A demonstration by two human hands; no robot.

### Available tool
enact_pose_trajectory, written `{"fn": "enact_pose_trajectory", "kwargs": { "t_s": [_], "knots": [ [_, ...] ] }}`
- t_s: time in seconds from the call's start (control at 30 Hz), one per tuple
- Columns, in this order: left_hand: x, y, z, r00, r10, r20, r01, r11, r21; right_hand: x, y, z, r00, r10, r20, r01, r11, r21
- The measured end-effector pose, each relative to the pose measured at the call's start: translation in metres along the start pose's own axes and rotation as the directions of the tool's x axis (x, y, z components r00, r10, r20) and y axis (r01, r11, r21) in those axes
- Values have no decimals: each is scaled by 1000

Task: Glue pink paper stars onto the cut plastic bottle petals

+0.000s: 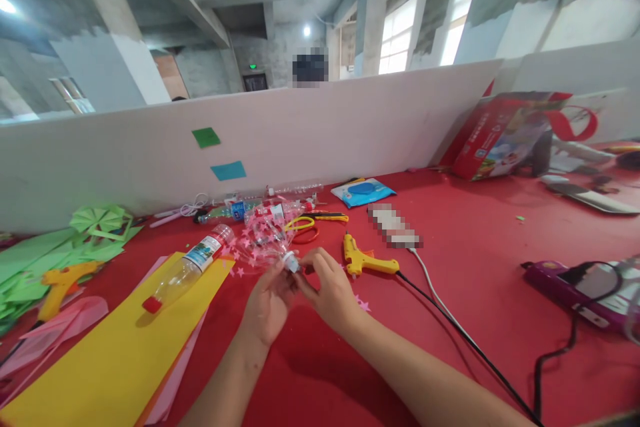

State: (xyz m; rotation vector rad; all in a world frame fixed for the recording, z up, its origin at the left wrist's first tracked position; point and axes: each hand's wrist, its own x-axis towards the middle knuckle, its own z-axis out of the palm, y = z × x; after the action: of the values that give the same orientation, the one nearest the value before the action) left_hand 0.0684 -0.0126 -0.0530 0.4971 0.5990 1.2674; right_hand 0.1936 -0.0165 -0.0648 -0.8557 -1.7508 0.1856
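Observation:
My left hand is closed around the neck of a clear plastic bottle piece, whose body points away from me among pink paper stars. At the whitish neck end, the fingers of my right hand are bent and pressed together, touching or very near it; whatever they pinch is too small to make out. Yellow and red-handled scissors lie just beyond my hands. A yellow glue gun rests to the right of my right hand.
Yellow paper bears a bottle with a red cap. Green paper and another glue gun are at left. Beyond lie a blue wipes pack and a utility knife. Cables cross the right side near a purple device.

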Motion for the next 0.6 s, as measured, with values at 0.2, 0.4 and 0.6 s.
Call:
{"fn": "enact_pose_trajectory", "kwargs": {
  "t_s": [0.2,0.4,0.6],
  "knots": [
    [-3,-1,4,997,60,47,-63,995,74,0,-4,0,997,67,-28,-66,998,19],
    [-3,-7,6,988,157,18,-158,978,139,0,-6,2,987,158,-27,-157,987,24],
    [-9,-12,13,962,273,-22,-261,937,232,0,-3,4,977,211,-24,-210,977,34]
  ]
}}
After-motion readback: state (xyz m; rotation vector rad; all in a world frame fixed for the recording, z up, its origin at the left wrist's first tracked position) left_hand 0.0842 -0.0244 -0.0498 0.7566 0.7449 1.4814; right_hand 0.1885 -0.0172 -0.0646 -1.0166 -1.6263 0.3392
